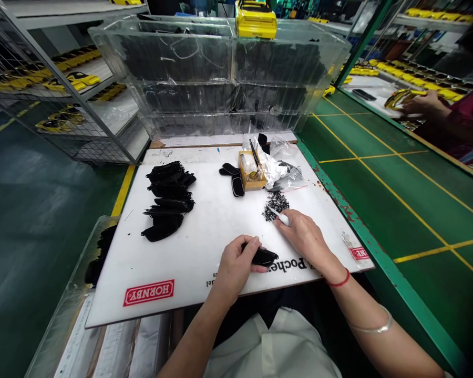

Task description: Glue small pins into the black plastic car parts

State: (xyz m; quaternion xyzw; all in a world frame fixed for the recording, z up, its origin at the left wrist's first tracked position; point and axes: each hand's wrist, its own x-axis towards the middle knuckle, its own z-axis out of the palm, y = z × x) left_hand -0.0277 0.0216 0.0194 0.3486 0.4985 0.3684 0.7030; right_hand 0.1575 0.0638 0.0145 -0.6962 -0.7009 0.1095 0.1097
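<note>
My left hand (238, 262) is closed on a black curved plastic part (265, 257), held low over the front of the white board. Between the fingers of my right hand (301, 231) is a white tool with a thin pointed tip (284, 218). Its tip reaches over a pile of tiny black pieces (276, 200). Behind that pile stands a small wooden box (253, 184) with a glass jar and a dark slim tool in it. A few loose black parts (237, 185) lie beside the box. On the left, more black parts (167, 202) are stacked in a row.
The white board (205, 220) has a large clear plastic bin (181, 58) behind it, with a yellow model car body (256, 21) on the rim. Crumpled plastic bags (287, 170) lie at the back right. Racks hold yellow bodies. A co-worker's hand (428, 107) is at far right.
</note>
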